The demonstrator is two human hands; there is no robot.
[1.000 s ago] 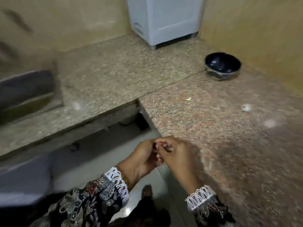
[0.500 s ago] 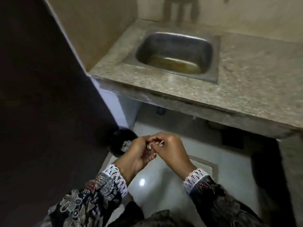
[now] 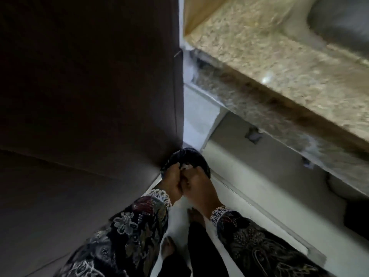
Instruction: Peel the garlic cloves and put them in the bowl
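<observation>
My left hand [image 3: 172, 181] and my right hand [image 3: 200, 185] are pressed together low over the floor, fingers curled. Between their fingertips shows a small white piece, the garlic clove [image 3: 186, 167], which both hands pinch. The hands hover right above a round black bin [image 3: 201, 159] standing on the floor in the corner. Whether the white bit is clove or loose skin is blurred. The task's bowl is out of view.
A dark cabinet side [image 3: 89, 86] fills the left. A granite counter [image 3: 269, 62] with a steel sink [image 3: 343, 23] runs along the upper right, its edge overhanging the pale floor [image 3: 239, 198]. My bare feet [image 3: 168, 247] stand below the hands.
My view has swung from the counter with the bowl, past the sink, down to the floor corner. The hands, still joined on the clove, now sit directly over the black bin.
</observation>
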